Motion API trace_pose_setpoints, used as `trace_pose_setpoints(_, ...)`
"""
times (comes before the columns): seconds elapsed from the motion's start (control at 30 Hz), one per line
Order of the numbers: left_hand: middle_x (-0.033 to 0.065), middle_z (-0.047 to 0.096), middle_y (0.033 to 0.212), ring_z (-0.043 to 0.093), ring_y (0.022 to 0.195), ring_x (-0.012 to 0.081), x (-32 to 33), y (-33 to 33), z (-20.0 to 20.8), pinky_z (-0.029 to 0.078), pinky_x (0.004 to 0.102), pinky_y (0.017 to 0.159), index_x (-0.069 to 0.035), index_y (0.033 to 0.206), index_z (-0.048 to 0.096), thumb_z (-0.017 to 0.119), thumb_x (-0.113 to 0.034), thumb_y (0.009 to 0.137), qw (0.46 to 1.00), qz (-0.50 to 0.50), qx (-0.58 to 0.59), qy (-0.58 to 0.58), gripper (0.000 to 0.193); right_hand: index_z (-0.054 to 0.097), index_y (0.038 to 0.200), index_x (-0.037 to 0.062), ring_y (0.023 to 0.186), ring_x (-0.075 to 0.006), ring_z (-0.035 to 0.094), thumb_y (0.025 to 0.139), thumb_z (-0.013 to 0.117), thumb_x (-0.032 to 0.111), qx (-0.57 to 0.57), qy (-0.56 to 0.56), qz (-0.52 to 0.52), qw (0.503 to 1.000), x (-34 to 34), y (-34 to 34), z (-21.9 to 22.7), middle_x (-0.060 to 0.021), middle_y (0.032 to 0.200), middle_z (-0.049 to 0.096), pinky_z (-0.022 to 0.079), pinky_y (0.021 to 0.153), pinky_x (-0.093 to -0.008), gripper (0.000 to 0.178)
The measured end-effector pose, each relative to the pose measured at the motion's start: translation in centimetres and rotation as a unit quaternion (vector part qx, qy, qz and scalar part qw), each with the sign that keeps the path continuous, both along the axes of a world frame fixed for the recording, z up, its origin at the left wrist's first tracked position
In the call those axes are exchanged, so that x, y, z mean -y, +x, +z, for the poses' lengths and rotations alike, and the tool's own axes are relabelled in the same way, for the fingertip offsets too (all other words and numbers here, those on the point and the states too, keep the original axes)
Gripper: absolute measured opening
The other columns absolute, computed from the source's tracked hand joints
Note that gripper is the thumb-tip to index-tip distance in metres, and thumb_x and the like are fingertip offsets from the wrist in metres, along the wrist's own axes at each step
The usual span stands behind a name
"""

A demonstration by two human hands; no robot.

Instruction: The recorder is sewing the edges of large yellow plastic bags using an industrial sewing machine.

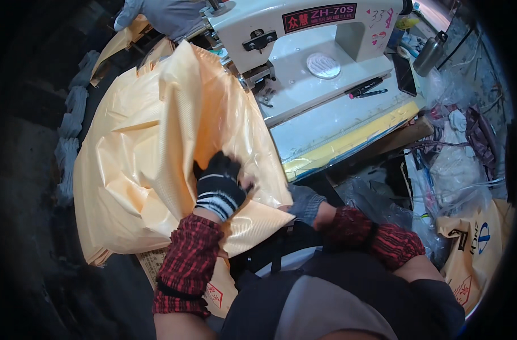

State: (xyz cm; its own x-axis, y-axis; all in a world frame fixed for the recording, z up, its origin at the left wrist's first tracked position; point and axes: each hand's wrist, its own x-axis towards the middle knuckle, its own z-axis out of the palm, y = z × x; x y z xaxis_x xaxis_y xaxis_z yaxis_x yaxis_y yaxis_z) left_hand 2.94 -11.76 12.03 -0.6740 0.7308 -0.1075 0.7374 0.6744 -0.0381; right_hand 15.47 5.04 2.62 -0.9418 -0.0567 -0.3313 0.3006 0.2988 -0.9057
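Observation:
A large stack of glossy pale-yellow woven bags point(134, 175) lies at the left, its top layer rumpled and lifted in tall folds. My left hand point(220, 182), in a black glove with white stripes, rests on the top bag beside a fold. Its thumb stands apart from the fingers, which are slightly blurred. In a grey glove, my right hand point(305, 205) is at the bag's right-hand corner and appears to pinch its edge; motion blurs the fingers. Red-and-black sleeve covers are on both forearms.
A white sewing machine point(309, 68) stands beyond the bags, its bed edged in yellow. On it are a round white disc point(323, 66), pens point(365, 88) and a phone point(404, 75). A metal bottle point(430, 55) stands at the right, near clear plastic wrap point(459, 164). Another person's sleeve point(168, 17) shows at the top.

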Motion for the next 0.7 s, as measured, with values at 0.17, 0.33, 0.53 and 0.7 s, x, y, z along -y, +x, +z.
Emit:
trace_pose_setpoints(0.17, 0.0159, 0.040, 0.135, 0.039, 0.124, 0.0306, 1.0, 2.4, -1.7, 0.030, 0.0411, 0.103, -0.004, 0.125, 0.050, 0.043, -0.066, 0.079, 0.987, 0.048, 0.074, -0.136, 0.078, 0.052, 0.113, -0.0031, 0.090, -0.0308, 0.061, 0.068, 0.075, 0.036, 0.001, -0.089, 0.015, 0.996, -1.7, 0.6, 0.2, -0.0210, 0.098, 0.062, 0.047, 0.081, -0.0333, 0.064)
trace_pose_setpoints(0.33, 0.0210, 0.049, 0.121, 0.050, 0.108, 0.0350, -0.5, 2.3, -1.0, 0.041, 0.0413, 0.092, -0.001, 0.111, 0.059, 0.063, -0.042, 0.076, 0.985, 0.125, 0.098, 0.060, 0.054, 0.049, 0.113, -0.0020, 0.092, -0.0314, 0.060, 0.066, 0.073, 0.047, -0.041, 0.028, -0.062, 0.997, -1.8, -1.1, 0.5, -0.0211, 0.099, 0.061, 0.046, 0.083, -0.0348, 0.072)
trace_pose_setpoints(0.53, 0.0211, 0.037, 0.128, 0.038, 0.115, 0.0381, -3.6, 0.9, -1.1, 0.037, 0.0420, 0.095, -0.016, 0.128, 0.045, 0.070, -0.007, 0.064, 0.970, 0.100, 0.042, 0.216, 0.069, 0.044, 0.118, -0.0010, 0.101, -0.0364, 0.056, 0.072, 0.066, 0.047, -0.047, 0.135, -0.155, 0.978, -2.3, -6.1, 3.1, -0.0240, 0.107, 0.057, 0.045, 0.087, -0.0397, 0.070)
trace_pose_setpoints(0.7, 0.0101, 0.045, 0.118, 0.042, 0.110, 0.0321, -4.0, -1.4, -0.2, 0.037, 0.0466, 0.091, -0.021, 0.106, 0.063, 0.075, -0.011, 0.055, 0.995, -0.024, -0.020, 0.093, 0.053, 0.043, 0.118, -0.0035, 0.103, -0.0333, 0.056, 0.070, 0.068, 0.046, -0.024, 0.054, -0.124, 0.990, -1.7, -5.1, 2.2, -0.0238, 0.108, 0.056, 0.044, 0.088, -0.0372, 0.073)
